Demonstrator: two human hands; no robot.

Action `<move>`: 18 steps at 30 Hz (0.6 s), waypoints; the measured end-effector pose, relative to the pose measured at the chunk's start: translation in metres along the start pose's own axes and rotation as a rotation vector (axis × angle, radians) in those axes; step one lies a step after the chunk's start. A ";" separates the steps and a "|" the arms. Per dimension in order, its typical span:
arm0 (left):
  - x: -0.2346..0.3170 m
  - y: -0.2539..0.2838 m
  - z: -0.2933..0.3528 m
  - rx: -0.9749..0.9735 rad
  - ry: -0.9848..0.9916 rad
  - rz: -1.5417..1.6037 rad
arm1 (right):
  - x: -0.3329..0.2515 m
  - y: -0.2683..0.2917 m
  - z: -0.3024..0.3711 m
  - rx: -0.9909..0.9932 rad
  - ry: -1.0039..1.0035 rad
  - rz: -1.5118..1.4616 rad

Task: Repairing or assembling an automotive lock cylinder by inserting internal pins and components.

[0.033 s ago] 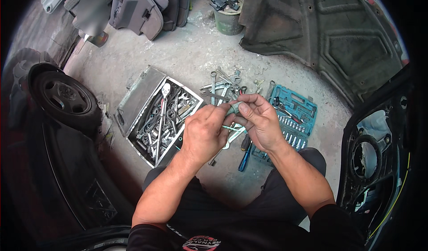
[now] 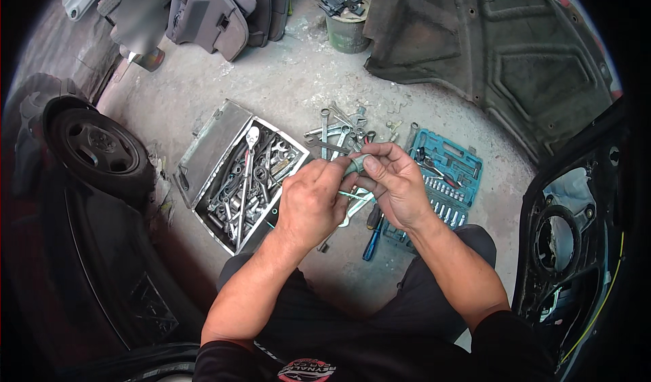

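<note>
My left hand (image 2: pixel 313 195) and my right hand (image 2: pixel 403 188) meet over the middle of the floor. Between their fingertips is a small grey-green cylindrical piece (image 2: pixel 355 165), partly covered by the fingers; its exact kind I cannot make out. My left fingers are curled and pinch its left end, while the right thumb and fingers grip the other end. Beneath and beyond the hands lie several loose wrenches (image 2: pixel 325 125) on the concrete. A screwdriver with a blue handle (image 2: pixel 370 243) rests below my right hand, close to a blue socket-set case (image 2: pixel 444 143).
An open metal toolbox (image 2: pixel 220 143) full of wrenches, sockets and a ratchet stands left. Farther left is a car wheel (image 2: pixel 98 148). Door panels (image 2: pixel 210 22), a bucket (image 2: pixel 347 34) and a dark moulded liner (image 2: pixel 468 49) stand behind; a stripped car door (image 2: pixel 563 239) is right.
</note>
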State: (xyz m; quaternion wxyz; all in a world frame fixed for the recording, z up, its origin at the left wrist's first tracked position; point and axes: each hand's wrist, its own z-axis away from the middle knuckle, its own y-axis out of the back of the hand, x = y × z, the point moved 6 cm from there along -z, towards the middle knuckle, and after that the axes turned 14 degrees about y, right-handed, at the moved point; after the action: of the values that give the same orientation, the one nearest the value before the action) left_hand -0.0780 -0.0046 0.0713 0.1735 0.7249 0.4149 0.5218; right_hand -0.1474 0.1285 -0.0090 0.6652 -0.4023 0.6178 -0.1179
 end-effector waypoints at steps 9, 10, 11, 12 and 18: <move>-0.010 -0.001 -0.001 -0.075 0.073 0.145 | 0.003 0.002 -0.001 -0.055 -0.088 -0.060; -0.009 0.000 -0.001 -0.063 0.055 0.138 | 0.004 0.003 -0.001 -0.054 -0.089 -0.061; -0.009 0.000 -0.001 -0.062 0.056 0.138 | 0.004 0.003 -0.001 -0.051 -0.082 -0.061; -0.008 0.000 -0.001 -0.057 0.064 0.139 | 0.004 0.004 -0.001 -0.047 -0.076 -0.061; -0.009 0.000 0.000 -0.042 0.089 0.141 | 0.005 0.000 -0.001 -0.059 -0.052 -0.100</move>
State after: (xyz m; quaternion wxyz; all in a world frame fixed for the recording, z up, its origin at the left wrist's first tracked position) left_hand -0.0788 -0.0113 0.0659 0.1331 0.7247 0.3591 0.5729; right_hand -0.1469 0.1249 -0.0129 0.6622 -0.4550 0.5827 -0.1224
